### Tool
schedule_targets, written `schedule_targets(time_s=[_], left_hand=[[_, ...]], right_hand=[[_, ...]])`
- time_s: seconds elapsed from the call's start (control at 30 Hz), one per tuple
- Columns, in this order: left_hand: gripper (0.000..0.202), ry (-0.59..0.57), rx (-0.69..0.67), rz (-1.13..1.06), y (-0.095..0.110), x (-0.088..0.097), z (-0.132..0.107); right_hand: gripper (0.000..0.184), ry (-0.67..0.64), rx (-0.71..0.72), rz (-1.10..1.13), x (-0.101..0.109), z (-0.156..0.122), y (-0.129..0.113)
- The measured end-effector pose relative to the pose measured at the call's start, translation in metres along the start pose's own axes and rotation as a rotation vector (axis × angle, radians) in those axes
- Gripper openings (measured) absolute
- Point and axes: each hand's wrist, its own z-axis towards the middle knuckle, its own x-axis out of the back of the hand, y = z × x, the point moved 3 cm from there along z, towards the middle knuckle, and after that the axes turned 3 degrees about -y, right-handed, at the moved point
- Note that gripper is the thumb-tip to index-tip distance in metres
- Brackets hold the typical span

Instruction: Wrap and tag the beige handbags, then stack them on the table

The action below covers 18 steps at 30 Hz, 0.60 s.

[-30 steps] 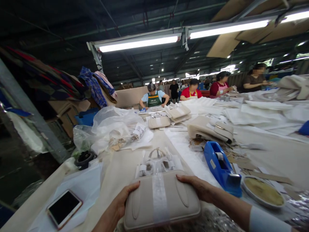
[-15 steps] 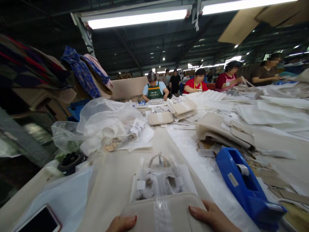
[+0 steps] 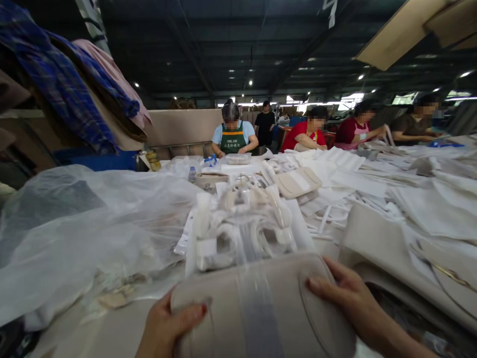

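Observation:
Both my hands hold a beige handbag [image 3: 268, 308] with a clear tape band down its middle, low in the view. My left hand [image 3: 167, 323] grips its left edge, thumb on top. My right hand [image 3: 346, 298] lies on its right side with fingers curled over the edge. Just beyond the bag sits a clear plastic packet of straps and metal fittings [image 3: 242, 228].
A heap of clear plastic bags [image 3: 74, 233] fills the left. Beige bags [image 3: 298, 181] and white sheets [image 3: 428, 199] cover the long table to the right. Several people work at the far end, one in a green apron [image 3: 233, 134]. Clothes hang at upper left [image 3: 74, 84].
The view has moved forward along the table with the bag carried in both hands. The blue tape dispenser and the phone have dropped out of view; the plastic heap and far workers look closer.

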Motion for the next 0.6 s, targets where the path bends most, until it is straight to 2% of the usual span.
schedule_targets(time_s=[0.1,0.17,0.23,0.27,0.33,0.43,0.5,0.6], left_hand=[[0.054,0.015,-0.269,-0.115,0.09,-0.049,0.075],[0.054,0.003,-0.372,-0.17,0.138,-0.076,0.128],[0.045,0.064,-0.424,-0.207,0.169,-0.092,0.182],[0.04,0.088,-0.433,-0.213,0.177,-0.097,0.209],[0.029,0.122,-0.414,-0.205,0.18,-0.102,0.258],[0.019,0.129,-0.284,-0.141,0.162,-0.108,0.316],[0.021,0.112,-0.207,-0.086,0.15,-0.115,0.34],[0.033,0.085,-0.2,-0.013,0.142,-0.129,0.354]], right_hand=[[0.049,0.071,0.29,-0.022,0.011,0.098,-0.076],[0.05,0.12,0.402,-0.083,0.02,0.164,-0.111],[0.051,0.169,0.451,-0.132,0.03,0.227,-0.13],[0.051,0.194,0.464,-0.166,0.034,0.256,-0.133],[0.05,0.25,0.481,-0.255,0.04,0.308,-0.13],[0.044,0.325,0.469,-0.42,0.045,0.367,-0.102],[0.034,0.343,0.434,-0.535,0.048,0.391,-0.08],[0.025,0.353,0.395,-0.686,0.048,0.401,-0.061]])
